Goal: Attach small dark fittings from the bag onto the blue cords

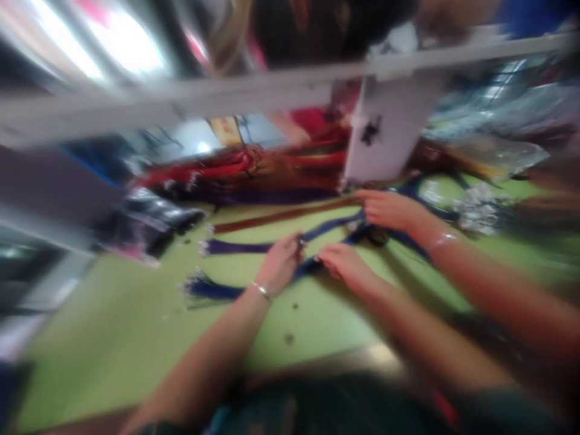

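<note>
My left hand (283,260), with a bracelet on the wrist, lies over the bundles, its fingers curled round something small and dark that blur hides. Beside it, the fingers of my right hand (342,264) are pinched together at the dark blue wire bundle (306,267). This bundle runs beneath my left wrist to a splayed end with pale tips at the left. Just behind it lies a purple wire bundle (240,246), also pale-tipped. Another person's hand (389,210) reaches in from the right and touches the bundles where they come together.
A thin brown bundle (281,215) lies farther back on the green tabletop (113,326). Red and brown bundles (254,166) are heaped behind it. Dark plastic bags (154,217) sit at left, clear plastic (502,154) at right. A pale rail (272,87) crosses above.
</note>
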`<state>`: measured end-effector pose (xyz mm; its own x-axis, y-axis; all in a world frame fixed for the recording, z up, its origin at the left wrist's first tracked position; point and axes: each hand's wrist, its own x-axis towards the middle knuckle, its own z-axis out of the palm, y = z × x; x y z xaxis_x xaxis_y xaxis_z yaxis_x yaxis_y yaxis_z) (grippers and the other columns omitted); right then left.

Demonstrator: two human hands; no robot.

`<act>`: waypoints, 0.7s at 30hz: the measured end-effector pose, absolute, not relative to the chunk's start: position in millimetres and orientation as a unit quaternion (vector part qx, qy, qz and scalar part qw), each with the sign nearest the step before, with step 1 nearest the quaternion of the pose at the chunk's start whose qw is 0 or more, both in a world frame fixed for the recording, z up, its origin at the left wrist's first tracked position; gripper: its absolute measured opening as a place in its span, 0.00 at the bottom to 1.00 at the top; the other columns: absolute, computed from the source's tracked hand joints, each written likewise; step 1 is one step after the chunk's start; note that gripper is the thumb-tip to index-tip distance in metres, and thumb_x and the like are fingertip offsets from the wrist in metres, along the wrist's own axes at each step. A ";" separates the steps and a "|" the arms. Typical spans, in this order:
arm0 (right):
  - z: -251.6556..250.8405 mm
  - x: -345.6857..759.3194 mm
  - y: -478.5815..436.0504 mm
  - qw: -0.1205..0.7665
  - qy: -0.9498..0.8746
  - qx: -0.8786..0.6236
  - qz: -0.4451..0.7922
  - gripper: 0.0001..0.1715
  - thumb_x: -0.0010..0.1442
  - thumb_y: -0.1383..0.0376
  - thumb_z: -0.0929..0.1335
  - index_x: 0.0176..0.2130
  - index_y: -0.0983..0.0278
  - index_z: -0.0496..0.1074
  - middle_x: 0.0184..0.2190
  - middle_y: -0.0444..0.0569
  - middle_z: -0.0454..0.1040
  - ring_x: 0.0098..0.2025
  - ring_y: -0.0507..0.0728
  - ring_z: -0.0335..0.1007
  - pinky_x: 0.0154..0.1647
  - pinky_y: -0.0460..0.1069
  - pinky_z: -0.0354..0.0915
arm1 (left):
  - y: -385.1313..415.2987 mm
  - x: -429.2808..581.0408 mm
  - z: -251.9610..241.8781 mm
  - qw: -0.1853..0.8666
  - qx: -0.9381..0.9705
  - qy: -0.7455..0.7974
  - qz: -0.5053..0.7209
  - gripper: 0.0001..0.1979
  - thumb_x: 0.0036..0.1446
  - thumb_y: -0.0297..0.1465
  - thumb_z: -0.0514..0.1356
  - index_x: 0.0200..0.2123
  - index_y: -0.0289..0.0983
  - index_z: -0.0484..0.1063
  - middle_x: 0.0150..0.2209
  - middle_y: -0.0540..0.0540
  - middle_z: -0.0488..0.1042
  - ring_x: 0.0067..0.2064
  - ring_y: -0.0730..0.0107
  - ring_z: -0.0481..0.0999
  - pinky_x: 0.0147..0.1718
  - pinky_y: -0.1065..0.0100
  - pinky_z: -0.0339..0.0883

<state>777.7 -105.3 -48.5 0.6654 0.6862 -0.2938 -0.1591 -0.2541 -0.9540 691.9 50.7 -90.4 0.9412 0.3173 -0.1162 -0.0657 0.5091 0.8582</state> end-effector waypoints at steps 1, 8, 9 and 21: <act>-51.5 767.6 -101.5 0.587 -0.176 -0.704 0.358 0.08 0.47 0.63 0.67 0.21 0.65 0.67 0.11 0.38 0.57 0.13 0.46 0.50 0.13 0.43 0.47 | 52.0 686.7 -90.9 0.860 0.479 0.132 0.113 0.19 0.49 0.29 0.63 0.47 0.34 0.71 0.34 0.45 0.72 0.29 0.78 0.68 0.31 0.72 0.64; -56.9 753.2 -70.0 0.561 -0.150 -0.746 0.326 0.06 0.44 0.65 0.65 0.19 0.64 0.65 0.09 0.35 0.52 0.11 0.45 0.46 0.10 0.43 0.43 | 56.8 669.3 -93.6 0.892 0.423 0.109 0.121 0.17 0.50 0.27 0.63 0.46 0.33 0.70 0.31 0.46 0.72 0.30 0.77 0.69 0.33 0.72 0.64; -58.2 753.4 -67.1 0.567 -0.148 -0.741 0.328 0.07 0.44 0.64 0.64 0.19 0.64 0.65 0.09 0.35 0.52 0.11 0.45 0.46 0.10 0.43 0.43 | 57.4 669.2 -94.3 0.893 0.420 0.109 0.122 0.17 0.50 0.27 0.63 0.45 0.33 0.70 0.31 0.46 0.72 0.29 0.77 0.69 0.34 0.71 0.64; -70.1 753.0 -61.8 0.581 -0.145 -0.726 0.337 0.08 0.46 0.66 0.63 0.17 0.63 0.63 0.08 0.35 0.52 0.10 0.45 0.45 0.09 0.43 0.42 | 60.4 668.5 -104.1 0.890 0.427 0.104 0.117 0.18 0.50 0.27 0.64 0.46 0.34 0.70 0.32 0.46 0.72 0.31 0.74 0.70 0.35 0.69 0.63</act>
<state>753.0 -61.8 -70.1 0.7304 0.6028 -0.3212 -0.1809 -0.2827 -0.9420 668.5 60.4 -104.1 0.9513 0.2962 -0.0852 -0.1188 0.6075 0.7854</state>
